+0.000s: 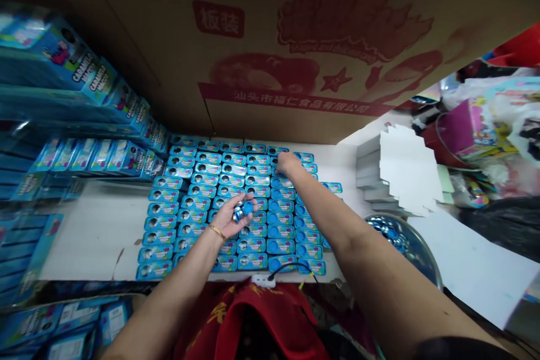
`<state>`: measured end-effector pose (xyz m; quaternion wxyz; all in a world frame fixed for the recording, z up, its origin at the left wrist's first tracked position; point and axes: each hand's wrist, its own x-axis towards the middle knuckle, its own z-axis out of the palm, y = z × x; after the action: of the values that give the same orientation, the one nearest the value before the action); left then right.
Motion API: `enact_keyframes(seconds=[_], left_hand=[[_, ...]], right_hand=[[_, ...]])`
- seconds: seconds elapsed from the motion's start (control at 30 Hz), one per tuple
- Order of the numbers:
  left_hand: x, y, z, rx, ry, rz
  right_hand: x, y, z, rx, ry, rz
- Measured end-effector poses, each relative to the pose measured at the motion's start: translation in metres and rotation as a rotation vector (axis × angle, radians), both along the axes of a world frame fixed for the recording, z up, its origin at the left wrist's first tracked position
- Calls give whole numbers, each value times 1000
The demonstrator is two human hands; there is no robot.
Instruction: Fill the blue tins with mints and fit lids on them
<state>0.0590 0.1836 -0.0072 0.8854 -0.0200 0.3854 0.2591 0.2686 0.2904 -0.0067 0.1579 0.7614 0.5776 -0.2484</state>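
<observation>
Rows of small blue boxes printed "Caramelo Macizo" lie side by side on the white table. Many show a round spot at the left end, some silver, some blue. Above the middle rows, my left hand is palm up, its fingers curled round several small round blue-and-silver metallic pieces. My right hand reaches to the far rows, knuckles up and fingers pressed together over a box. What its fingertips hold, if anything, is hidden.
A big brown carton walls off the back. Packed blue boxes are stacked at left. A metal bowl with more round pieces stands at right, near stacked white card blanks. A white cabled block sits on the front edge.
</observation>
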Motion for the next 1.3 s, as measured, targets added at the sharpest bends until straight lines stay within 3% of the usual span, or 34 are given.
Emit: enact_keyframes(seconds=[0.17,0.27,0.37,0.43,0.5,0.57,0.67,0.8,1.03,1.2,1.3], left_hand=[[-2,7,-5,1,4,114],[0,11,-11,0,-13,132],[6,12,-12,4,-11,167],[10,13,-10,2,-3,177],[11,14,-8,-2,15,158],[10,15,-6,3,35,137],[6,16,-6,20,54,132],[4,13,-6,16,78,152],[3,12,-1,4,66,176],[-2,16,-4,37,45,245],[-2,19,-7,49,50,254]], right_hand=[[-8,-27,14,122,13,41],[-29,-62,16,346,345,190],[-53,-90,12,447,690,349],[-60,-97,8,482,780,304],[-53,-93,4,529,823,171],[-35,-81,2,567,759,12],[-2,-52,2,548,411,-143],[14,-11,-1,301,51,-65],[7,30,-13,86,-16,-35],[3,14,1,116,-33,-8],[-17,-23,11,319,107,84]])
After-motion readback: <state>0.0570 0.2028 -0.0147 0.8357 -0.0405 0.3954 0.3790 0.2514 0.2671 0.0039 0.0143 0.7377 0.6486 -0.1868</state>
